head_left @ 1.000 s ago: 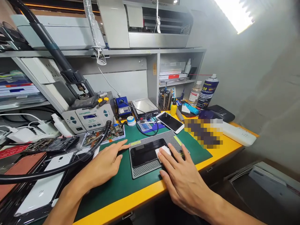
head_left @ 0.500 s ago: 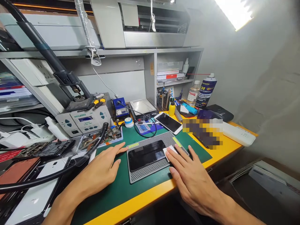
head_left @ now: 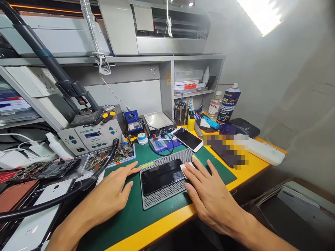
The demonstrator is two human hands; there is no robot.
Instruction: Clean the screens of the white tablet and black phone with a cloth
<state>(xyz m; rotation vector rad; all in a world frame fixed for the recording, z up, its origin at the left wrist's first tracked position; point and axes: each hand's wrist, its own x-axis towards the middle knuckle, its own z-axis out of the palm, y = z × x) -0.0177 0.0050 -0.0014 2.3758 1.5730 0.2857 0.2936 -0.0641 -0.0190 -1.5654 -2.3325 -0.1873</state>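
Observation:
A black smartphone (head_left: 161, 178) lies screen up on a grey perforated mat (head_left: 157, 202), which rests on a green work mat (head_left: 123, 223). My right hand (head_left: 206, 188) presses a small white wipe (head_left: 184, 170) under its fingertips, at the phone's right end. Its fingers are stretched out, and the wipe is partly hidden beneath them. My left hand (head_left: 112, 193) is open, with the index fingertip at the perforated mat's upper left corner and the thumb apart from it.
Behind stand a white tablet (head_left: 188, 138), a yellow bottle (head_left: 191, 122), a spray can (head_left: 229, 104) and a grey soldering station (head_left: 91, 136). A black hose (head_left: 96, 177) crosses the left side over several phones. A parts tray (head_left: 112, 155) sits behind my left hand.
My right hand has slid slightly left with the wipe along the phone's right end. My left hand stays at the mat's corner. The whole view has shifted a little.

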